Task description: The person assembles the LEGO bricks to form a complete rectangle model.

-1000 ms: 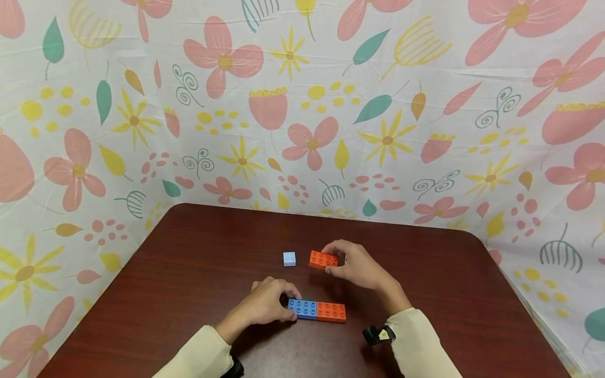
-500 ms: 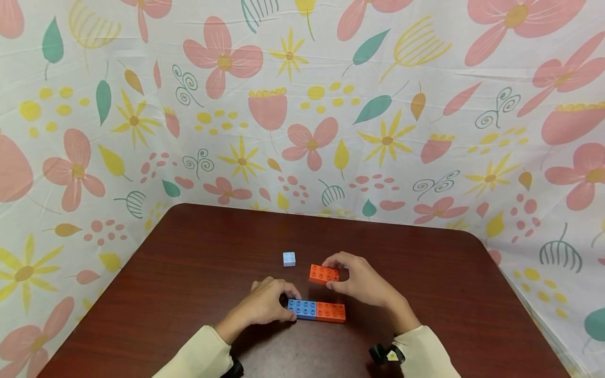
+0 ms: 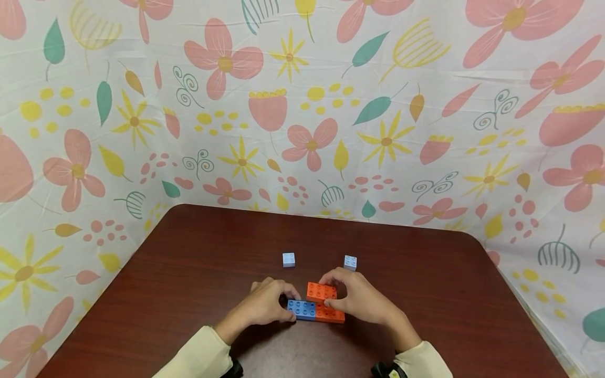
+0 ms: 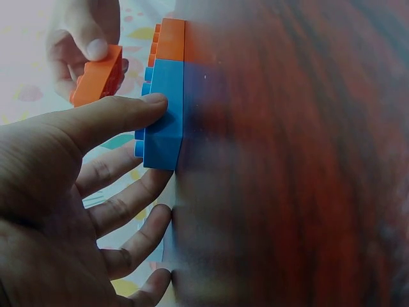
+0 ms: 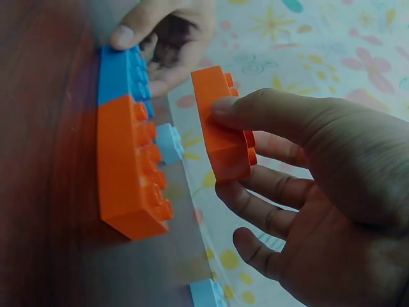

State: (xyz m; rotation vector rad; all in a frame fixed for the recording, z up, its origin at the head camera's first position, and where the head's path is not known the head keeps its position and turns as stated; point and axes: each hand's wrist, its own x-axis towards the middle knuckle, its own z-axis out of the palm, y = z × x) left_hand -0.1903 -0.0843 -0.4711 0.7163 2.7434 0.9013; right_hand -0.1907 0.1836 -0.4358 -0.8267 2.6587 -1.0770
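A blue toy building brick [image 3: 301, 310] lies on the table, end to end with an orange brick [image 5: 120, 166]. My left hand [image 3: 268, 302] grips the blue brick at its left end, with the thumb on the near side and fingers on the far side. Pinched between the thumb and fingers of my right hand [image 3: 356, 294] is a second orange brick [image 5: 217, 121], studs up. It hangs over the row, apart from it in the right wrist view, and in the head view it covers part of the lower orange brick.
Two small light-blue bricks stand farther back: a left one [image 3: 289, 260] and a right one [image 3: 350, 262], just beyond my right hand. The dark wooden table [image 3: 212, 236] ends at a flower-printed cloth [image 3: 302, 105] behind.
My right hand has brought the held orange brick nearer to me, from beside the left light-blue brick to above the row. The right light-blue brick has come into view. My left hand stays put.
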